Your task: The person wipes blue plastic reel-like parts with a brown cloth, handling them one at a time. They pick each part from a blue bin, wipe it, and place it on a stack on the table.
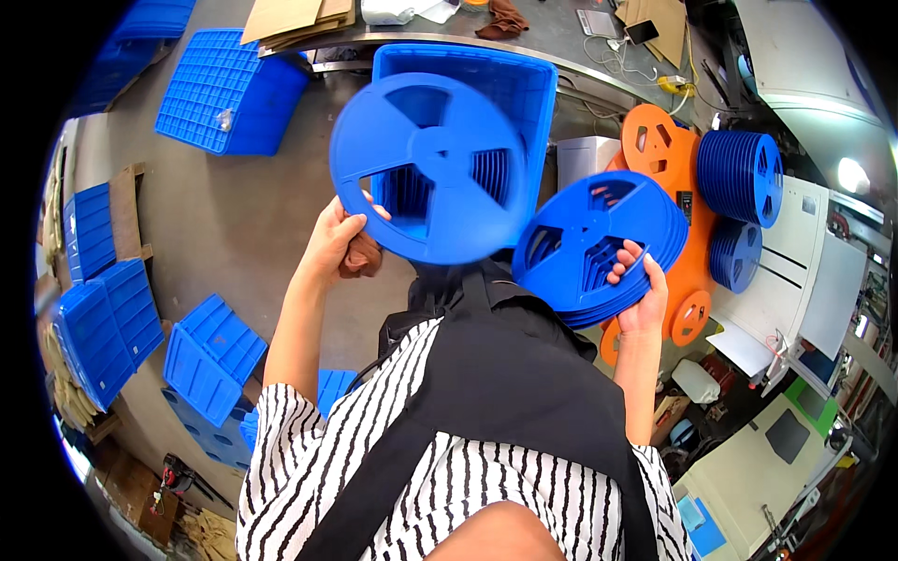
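In front of me I hold up a blue plastic reel flange (468,210), a round disc with wide cutouts and a raised hub. My left hand (332,241) is closed on its lower left rim, and a crumpled brown cloth (363,256) hangs from the same hand. My right hand (644,292) grips a stack of similar blue flanges (645,210), tilted, its fingers through a cutout. Behind the single disc stands a tall blue bin (538,93); more blue flanges (404,201) show inside it through the cutouts.
To the right, an orange surface (686,248) bears orange discs (652,140) and two blue flange stacks (739,178). A grey workbench (547,37) runs along the far side with a phone (642,33) and cables. Blue crates (210,93) stand on the floor at left.
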The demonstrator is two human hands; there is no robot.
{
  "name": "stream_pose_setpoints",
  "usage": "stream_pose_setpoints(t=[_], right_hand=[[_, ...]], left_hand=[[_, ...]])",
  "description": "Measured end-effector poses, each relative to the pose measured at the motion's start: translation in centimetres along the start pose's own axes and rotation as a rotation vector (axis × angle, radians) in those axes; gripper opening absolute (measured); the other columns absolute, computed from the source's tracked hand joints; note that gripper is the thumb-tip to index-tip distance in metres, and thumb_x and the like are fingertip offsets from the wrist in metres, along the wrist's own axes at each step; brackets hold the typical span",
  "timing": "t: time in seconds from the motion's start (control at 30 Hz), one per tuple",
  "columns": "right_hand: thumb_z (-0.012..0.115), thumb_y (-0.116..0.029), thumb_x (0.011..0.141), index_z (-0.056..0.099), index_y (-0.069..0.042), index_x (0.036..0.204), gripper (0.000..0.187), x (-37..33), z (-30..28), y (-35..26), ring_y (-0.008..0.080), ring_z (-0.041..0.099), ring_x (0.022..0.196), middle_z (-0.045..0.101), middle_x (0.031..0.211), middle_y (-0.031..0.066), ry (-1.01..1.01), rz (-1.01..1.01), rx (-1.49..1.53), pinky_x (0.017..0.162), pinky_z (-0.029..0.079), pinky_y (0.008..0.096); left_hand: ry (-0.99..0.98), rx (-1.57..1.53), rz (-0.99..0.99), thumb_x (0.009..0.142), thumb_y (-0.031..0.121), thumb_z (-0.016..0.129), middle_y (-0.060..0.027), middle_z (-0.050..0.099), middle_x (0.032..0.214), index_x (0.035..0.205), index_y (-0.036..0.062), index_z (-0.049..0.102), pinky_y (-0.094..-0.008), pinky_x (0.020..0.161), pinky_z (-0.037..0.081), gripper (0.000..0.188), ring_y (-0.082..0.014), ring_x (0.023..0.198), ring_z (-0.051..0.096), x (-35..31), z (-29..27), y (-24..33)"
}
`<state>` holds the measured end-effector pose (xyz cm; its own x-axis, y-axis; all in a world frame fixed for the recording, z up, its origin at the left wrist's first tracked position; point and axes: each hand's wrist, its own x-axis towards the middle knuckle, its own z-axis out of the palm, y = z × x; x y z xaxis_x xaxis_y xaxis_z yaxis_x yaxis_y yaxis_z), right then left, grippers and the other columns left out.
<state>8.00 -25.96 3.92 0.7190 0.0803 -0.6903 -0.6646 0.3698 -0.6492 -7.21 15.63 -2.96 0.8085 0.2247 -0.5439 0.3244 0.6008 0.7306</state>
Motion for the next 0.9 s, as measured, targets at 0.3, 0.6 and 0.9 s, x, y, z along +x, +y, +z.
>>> stream_pose_setpoints(t=[0.3,0.6,0.9], right_hand=[[0.053,-0.019,0.091,0.058,0.004,0.112,0.032,-0.8,-0.5,0.3,0.0168,0.051,0.069,0.059,0.08,0.0081,-0.043,-0.064,0.06,0.063,0.044,0.0305],[0.052,-0.018,0.088,0.058,0.004,0.111,0.032,-2.1,-0.9,0.1,0.0169,0.05,0.068,0.058,0.079,0.0083,-0.038,-0.115,0.049,0.063,0.043,0.031],[0.052,-0.019,0.089,0.057,0.003,0.111,0.031,-3.3,-1.1,0.1,0.0167,0.049,0.068,0.056,0.077,0.0071,0.008,-0.168,0.036,0.062,0.041,0.0302]], left_hand=[[0.283,0.851,-0.05,0.087,0.004,0.046,-0.0144,0.059,0.067,0.098,0.0021,0.043,-0.0355,0.041,0.051,0.012,-0.0249,0.042,0.061,4.2,-3.2,-7.0],[0.449,1.228,-0.064,0.089,0.01,0.049,-0.0209,0.064,0.087,0.112,0.0002,0.044,-0.043,0.063,0.054,0.026,-0.0329,0.058,0.066,7.8,-3.9,-10.9],[0.593,1.51,0.08,0.088,0.009,0.053,-0.0228,0.064,0.098,0.12,-0.0015,0.041,-0.0463,0.073,0.054,0.036,-0.0377,0.076,0.068,12.0,-5.9,-15.6]])
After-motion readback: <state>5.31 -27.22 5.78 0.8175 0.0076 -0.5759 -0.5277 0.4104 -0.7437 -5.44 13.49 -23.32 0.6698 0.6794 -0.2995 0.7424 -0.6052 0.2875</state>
